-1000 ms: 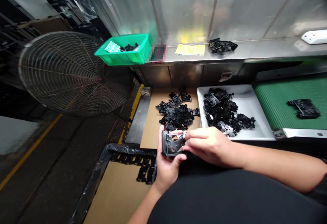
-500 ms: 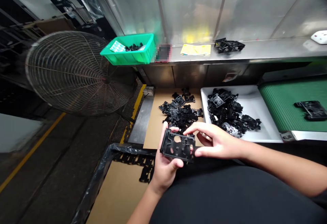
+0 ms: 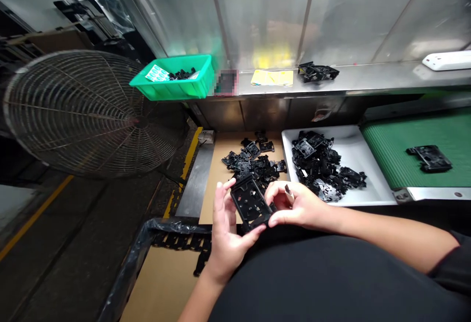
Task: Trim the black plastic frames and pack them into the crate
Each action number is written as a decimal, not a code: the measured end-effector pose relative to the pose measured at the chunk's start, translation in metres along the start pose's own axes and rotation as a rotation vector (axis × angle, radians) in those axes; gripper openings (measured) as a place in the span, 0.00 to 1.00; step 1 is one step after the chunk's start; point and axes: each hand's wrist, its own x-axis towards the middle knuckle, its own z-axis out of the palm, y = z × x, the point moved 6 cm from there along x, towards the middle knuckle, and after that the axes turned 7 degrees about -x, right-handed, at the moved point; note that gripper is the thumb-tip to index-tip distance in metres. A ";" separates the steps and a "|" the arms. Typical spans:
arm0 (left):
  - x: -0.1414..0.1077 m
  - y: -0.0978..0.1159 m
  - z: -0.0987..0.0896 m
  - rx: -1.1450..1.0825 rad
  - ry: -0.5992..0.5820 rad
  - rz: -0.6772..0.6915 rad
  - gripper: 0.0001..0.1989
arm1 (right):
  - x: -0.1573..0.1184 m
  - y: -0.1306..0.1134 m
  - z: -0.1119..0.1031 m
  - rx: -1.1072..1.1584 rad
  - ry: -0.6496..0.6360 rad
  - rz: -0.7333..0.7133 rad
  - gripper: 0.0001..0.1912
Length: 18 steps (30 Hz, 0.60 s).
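Observation:
Between my two hands is a black plastic frame [image 3: 247,205], rectangular, with holes and raised edges, tilted over the lap. My left hand [image 3: 227,238] supports it from the left, thumb at its lower edge and the other fingers partly behind it. At its right side, the thumb and fingers of my right hand [image 3: 300,207] pinch the edge. A small light strip with a dark tip [image 3: 289,194] sticks out among the right hand's fingers; its kind I cannot make out. Just beyond lies a heap of similar black parts [image 3: 253,160] on cardboard [image 3: 211,189].
A white tray [image 3: 377,185] piled with black parts stands right of the cardboard, beside a green conveyor belt [image 3: 390,138] carrying one part [image 3: 430,158]. The shelf above holds a green bin [image 3: 176,86] and yellow paper [image 3: 272,78]. A large fan [image 3: 91,116] stands left.
The black frame has been turned over and tilted, showing its recessed side. My right hand has closed on its right edge. The whole view has shifted slightly.

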 end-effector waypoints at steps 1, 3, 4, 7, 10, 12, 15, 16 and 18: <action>0.002 0.003 -0.002 0.023 -0.010 0.031 0.61 | 0.002 -0.003 -0.003 0.002 0.006 -0.030 0.21; 0.005 0.007 -0.004 0.036 -0.037 0.059 0.62 | 0.006 -0.010 -0.012 0.016 0.052 -0.073 0.19; 0.006 0.008 -0.004 0.028 -0.055 0.063 0.62 | 0.009 -0.013 -0.016 0.012 0.078 -0.083 0.17; 0.008 0.009 -0.002 0.004 -0.110 0.067 0.62 | 0.020 -0.020 -0.021 -0.072 0.047 -0.099 0.24; 0.009 0.007 -0.001 -0.001 -0.120 0.059 0.61 | 0.027 -0.023 -0.018 -0.159 -0.025 -0.157 0.24; 0.010 0.007 -0.002 -0.008 -0.086 0.039 0.60 | 0.026 -0.023 -0.022 -0.185 0.042 -0.195 0.22; 0.013 0.008 -0.005 -0.016 -0.009 0.004 0.59 | 0.017 -0.024 -0.025 -0.201 0.106 -0.274 0.21; 0.014 0.009 -0.005 -0.021 0.014 -0.007 0.59 | 0.013 -0.026 -0.024 -0.211 0.085 -0.323 0.20; 0.016 0.010 -0.005 -0.035 0.043 -0.035 0.59 | 0.007 -0.031 -0.020 -0.238 0.048 -0.413 0.19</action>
